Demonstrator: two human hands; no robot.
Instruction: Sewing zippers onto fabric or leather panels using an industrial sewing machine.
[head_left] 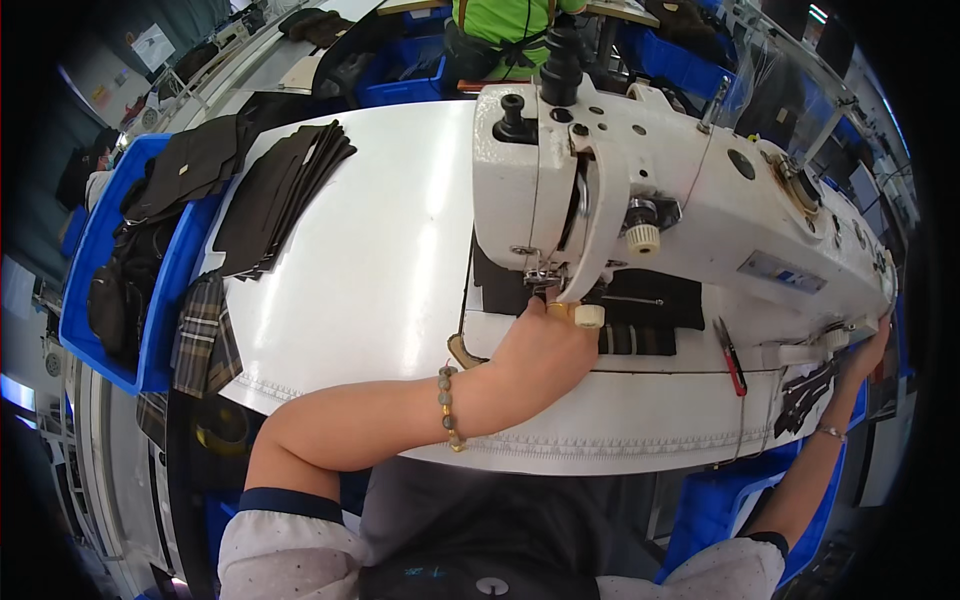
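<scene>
A white sewing machine (pixel 690 190) stands on the table in front of me. My left hand (pixel 548 345) is at its presser foot (pixel 543 279), fingers bent together under the needle area; what they hold, if anything, is hidden. Dark fabric (pixel 655 296) lies under the machine arm beside that hand, with a striped plaid strip (pixel 640 340) at its near edge. My right hand (pixel 872 350) reaches up to the machine's far right end, where the handwheel sits; its fingers are mostly hidden.
Red-handled snips (pixel 735 368) lie right of the fabric. A stack of dark cut pieces (pixel 280 200) rests on the table's left, beside a blue bin (pixel 150 368) of dark pieces. Plaid pieces (pixel 203 330) hang over the left edge. A person in green (pixel 505 35) is across the table.
</scene>
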